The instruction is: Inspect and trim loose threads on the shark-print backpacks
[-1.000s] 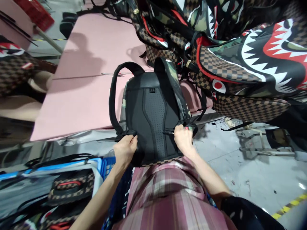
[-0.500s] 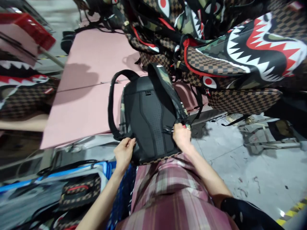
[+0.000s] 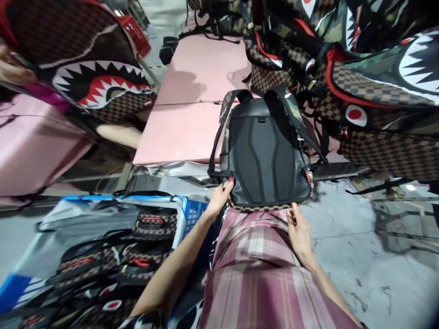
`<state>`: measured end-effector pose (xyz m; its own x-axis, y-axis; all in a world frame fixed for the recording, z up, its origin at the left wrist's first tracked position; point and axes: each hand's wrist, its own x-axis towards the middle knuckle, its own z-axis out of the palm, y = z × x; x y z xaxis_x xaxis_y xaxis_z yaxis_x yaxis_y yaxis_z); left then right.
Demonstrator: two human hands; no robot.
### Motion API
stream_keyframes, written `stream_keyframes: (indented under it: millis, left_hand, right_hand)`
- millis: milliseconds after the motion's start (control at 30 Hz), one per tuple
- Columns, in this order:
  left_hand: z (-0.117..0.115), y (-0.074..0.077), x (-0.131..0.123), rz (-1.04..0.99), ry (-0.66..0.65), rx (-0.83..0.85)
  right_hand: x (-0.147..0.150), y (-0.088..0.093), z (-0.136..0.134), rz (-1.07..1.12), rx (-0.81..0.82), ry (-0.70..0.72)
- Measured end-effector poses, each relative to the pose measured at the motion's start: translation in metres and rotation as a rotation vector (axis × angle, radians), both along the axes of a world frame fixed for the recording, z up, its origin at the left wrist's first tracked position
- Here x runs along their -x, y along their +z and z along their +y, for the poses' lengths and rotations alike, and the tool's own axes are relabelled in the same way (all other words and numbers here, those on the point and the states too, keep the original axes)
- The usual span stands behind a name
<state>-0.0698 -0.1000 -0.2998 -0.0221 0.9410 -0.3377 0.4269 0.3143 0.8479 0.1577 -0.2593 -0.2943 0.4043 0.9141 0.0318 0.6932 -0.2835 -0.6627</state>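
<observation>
A black-backed backpack stands upright in front of me, its padded back panel and both shoulder straps facing me. Its bottom edge has brown checkered trim and meets my plaid apron. My left hand is closed on the lower left corner, by a small red piece at the strap's end. At the lower right, my right hand has its fingers curled against the bottom edge. Part of that grip is hidden. The bag's front faces away from me.
Shark-mouth backpacks are heaped at the right on the pink table. A blue crate at lower left holds several checkered bags. Left, another person's arm shows by a shark-mouth bag. Grey floor lies at right.
My right hand has left the right strap's lower end and moved down to the bottom edge. The bag sits more upright. The view has turned left, showing more of the crate.
</observation>
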Motion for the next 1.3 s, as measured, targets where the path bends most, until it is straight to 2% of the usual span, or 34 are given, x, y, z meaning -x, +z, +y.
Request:
stream_keyframes:
  millis: [67,133,233,333,433,533,600,667,767,833,900,967,1033,1167,1300]
  left_hand:
    - [-0.006,-0.002,-0.006,-0.023,-0.03,0.001]
    - [-0.013,-0.005,-0.016,-0.049,-0.058,0.004]
    - [-0.018,-0.007,-0.028,-0.082,-0.082,-0.001]
    - [-0.021,-0.004,-0.03,-0.108,-0.083,-0.029]
    - [-0.035,0.002,-0.023,-0.129,-0.065,-0.071]
    - [-0.056,0.01,-0.015,-0.016,-0.079,-0.324]
    - [-0.066,0.015,-0.014,0.14,-0.227,-0.584]
    - [-0.066,0.02,-0.015,0.264,-0.452,-0.76]
    - [-0.055,0.023,-0.015,0.31,-0.719,-0.841]
    - [-0.049,0.023,-0.014,0.23,-0.798,-0.8]
    - [-0.046,0.021,-0.014,0.037,-0.702,-0.659]
    - [-0.047,0.018,-0.015,-0.153,-0.506,-0.497]
    - [-0.048,0.016,-0.017,-0.246,-0.346,-0.398]
    - [-0.043,0.019,-0.02,-0.403,-0.119,-0.205]
    - [-0.036,0.032,-0.013,-0.607,-0.014,-0.023]
  right_hand:
    - [0.014,0.005,0.004,-0.07,0.101,0.045]
    - [0.031,0.009,0.008,-0.15,0.165,0.172]
    - [0.052,0.01,0.016,-0.223,0.15,0.294]
    - [0.057,0.005,0.02,-0.166,0.072,0.253]
    - [0.053,-0.004,0.021,-0.046,-0.01,0.195]
    - [0.049,-0.009,0.022,0.072,-0.066,0.171]
    - [0.049,-0.009,0.023,0.084,-0.061,0.176]
    - [0.049,-0.007,0.025,0.043,-0.028,0.199]
    - [0.047,-0.001,0.024,-0.048,0.017,0.239]
    - [0.044,0.004,0.02,-0.101,0.019,0.26]
    - [0.039,0.012,0.016,-0.134,-0.018,0.292]
    - [0.033,0.021,0.013,-0.174,-0.074,0.317]
    - [0.028,0.032,0.016,-0.271,-0.087,0.315]
    - [0.028,0.052,0.035,-0.446,-0.018,0.348]
    - [0.032,0.056,0.054,-0.439,-0.035,0.477]
